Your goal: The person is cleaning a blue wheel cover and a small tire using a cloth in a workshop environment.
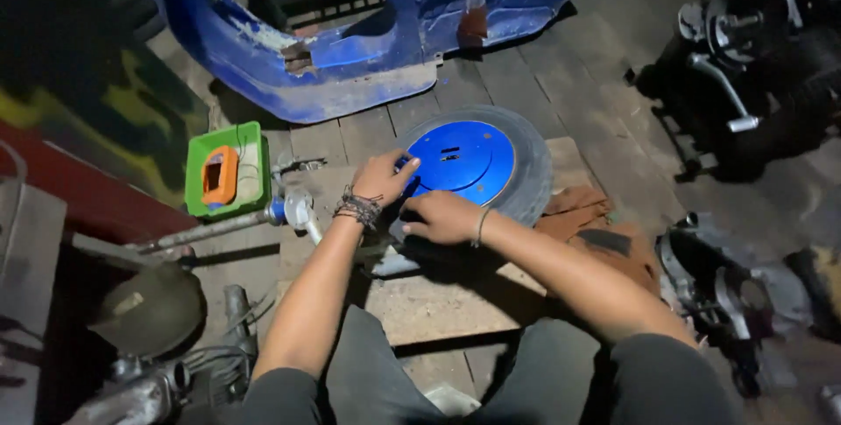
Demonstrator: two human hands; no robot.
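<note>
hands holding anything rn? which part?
Both are on the small wheel, a blue rim in a grey tyre. Left hand grips the rim's near-left edge; right hand presses on the tyre's near edge.

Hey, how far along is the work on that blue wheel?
The tyre sits around the blue rim, lying flat on the board. Both hands are at its near edge: left hand fingertips on the rim, right hand pressing the tyre. What is left cannot be judged.

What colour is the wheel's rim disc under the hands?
Bright blue, ringed by a grey-black tyre; the rim disc shows best in the head view.
</note>
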